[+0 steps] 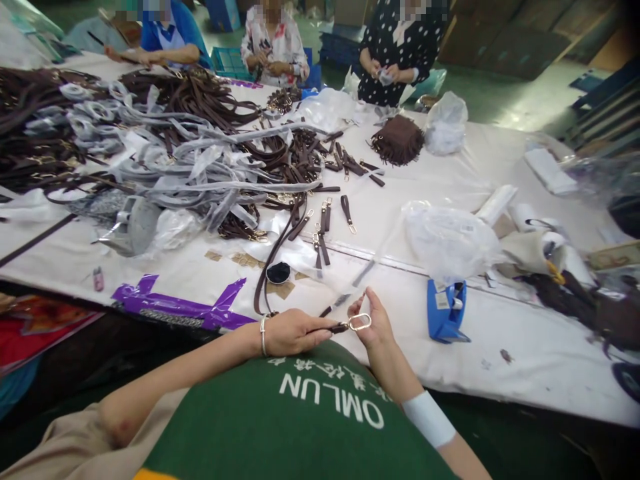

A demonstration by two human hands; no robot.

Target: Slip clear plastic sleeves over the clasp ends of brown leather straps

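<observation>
My left hand (297, 331), with a bangle at the wrist, is closed around the end of a dark brown strap (270, 263). From its fingers a gold oval snap hook (361, 323) sticks out to the right. My right hand (379, 325) is at the hook, its fingers curled behind the metal. What those fingers pinch is partly hidden. Just beyond both hands lies a clear plastic sleeve (356, 283) with a dark strip in it. Short brown strap loops with gold hooks (347, 212) lie farther up the table.
A heap of brown straps and plastic-wrapped strips (200, 167) covers the table's left. A blue tape dispenser (447, 310) stands to the right, below a clear plastic bag (450, 240). Purple tape (185, 307) marks the front edge. Several people work across the table, near a fringed brown piece (399, 139).
</observation>
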